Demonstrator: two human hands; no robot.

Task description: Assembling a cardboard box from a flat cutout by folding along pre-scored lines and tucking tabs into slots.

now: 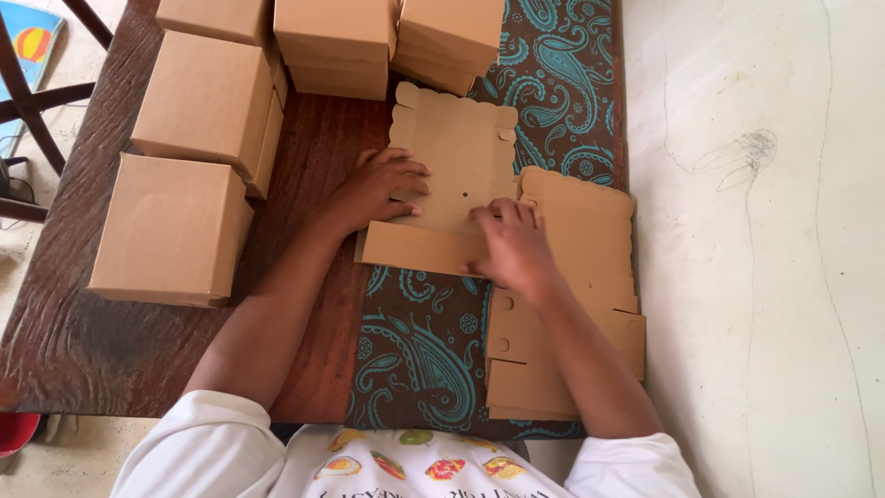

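A dark brown wooden table (111, 341) with a rough, grained top fills the left and middle of the view. A brown cloth (424, 341) printed with teal paisley runs along the table's right part, from the far edge to the near one. To the right lies a pale, off-white floor (765, 277), marked with thin pencil-like lines and a small scribble (751, 152). At the upper left, dark wooden chair legs (32, 101) cross over a bright blue picture (32, 41) lying on the floor. A red object (14, 432) peeks out at the lower left corner. Soft, even daylight falls over everything, without hard shadows.
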